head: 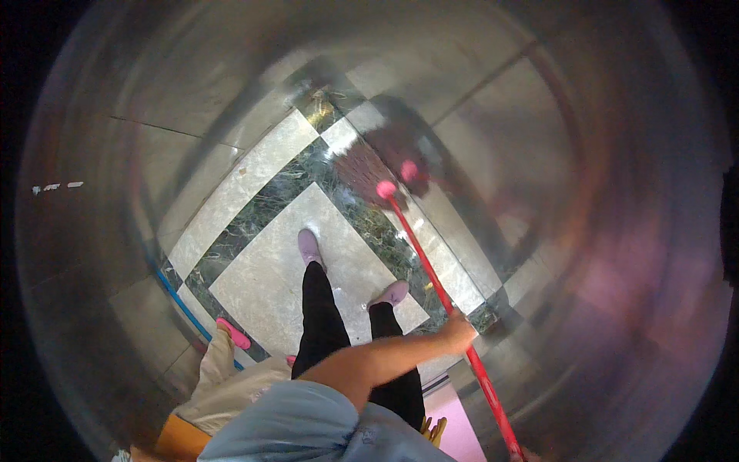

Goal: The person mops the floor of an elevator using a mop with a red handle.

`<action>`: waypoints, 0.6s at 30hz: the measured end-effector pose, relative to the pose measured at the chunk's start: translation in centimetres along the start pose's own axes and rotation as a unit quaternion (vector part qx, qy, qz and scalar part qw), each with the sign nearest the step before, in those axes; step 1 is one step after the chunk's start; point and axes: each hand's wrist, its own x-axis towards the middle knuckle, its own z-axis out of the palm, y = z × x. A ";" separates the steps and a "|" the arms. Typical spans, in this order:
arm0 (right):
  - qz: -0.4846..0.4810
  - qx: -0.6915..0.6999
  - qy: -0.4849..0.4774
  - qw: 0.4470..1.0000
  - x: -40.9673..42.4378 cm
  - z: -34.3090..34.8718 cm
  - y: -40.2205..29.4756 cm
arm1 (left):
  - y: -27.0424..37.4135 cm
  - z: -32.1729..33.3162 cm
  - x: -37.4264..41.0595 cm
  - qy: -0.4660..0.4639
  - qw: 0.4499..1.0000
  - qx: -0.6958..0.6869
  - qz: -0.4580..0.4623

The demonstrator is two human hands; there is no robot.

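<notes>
My left hand (459,332) is closed around the middle of a broom's red handle (424,257). My right hand (526,455) is at the bottom edge of the picture, around the upper end of the same handle; only a small part of it shows. The broom head (365,168), with brown bristles and a pink collar, lies ahead of my feet, over the green marble border (277,187) and pale tiles. Its reflection shows beside it in a shiny grey surface.
My lilac shoes stand on a pale square tile (271,265). Another person in beige trousers (213,361) and pink slippers (234,334) stands close at my left. A blue hose (185,309) curves behind them. Yellow gloves (434,431) and a pink surface (453,410) are at lower right.
</notes>
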 end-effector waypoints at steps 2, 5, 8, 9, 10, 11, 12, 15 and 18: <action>-0.077 -0.027 0.105 0.991 -3.7 -2.3 2.9 | 7.4 5.0 1.6 -0.062 0.998 0.005 0.019; 0.013 -0.075 0.143 0.987 -6.5 -4.7 7.4 | 12.1 8.1 2.3 -0.105 0.988 -0.076 0.086; 0.031 -0.143 0.081 0.986 -6.6 -5.8 7.6 | 13.6 8.7 2.2 -0.129 0.982 -0.052 0.129; 0.030 -0.075 0.094 0.992 -7.4 -5.3 9.5 | 13.8 8.3 1.7 -0.122 0.981 -0.055 0.143; 0.018 -0.009 0.103 0.995 -7.7 -4.4 12.7 | 13.3 7.7 1.1 -0.111 0.981 -0.056 0.148; 0.001 0.060 0.108 0.992 -7.3 -3.9 14.4 | 12.5 6.9 0.9 -0.100 0.983 -0.052 0.148; -0.032 0.094 0.060 0.993 -6.4 -4.0 12.1 | 11.1 7.9 1.0 -0.165 0.977 -0.029 0.133; 0.019 -0.002 0.040 0.999 -4.3 -2.0 5.3 | 5.3 -0.2 -0.3 -0.222 0.970 0.001 0.094; -0.172 -0.027 0.095 0.980 -0.9 0.8 -6.4 | -3.2 -8.0 -1.8 -0.108 0.994 0.020 0.030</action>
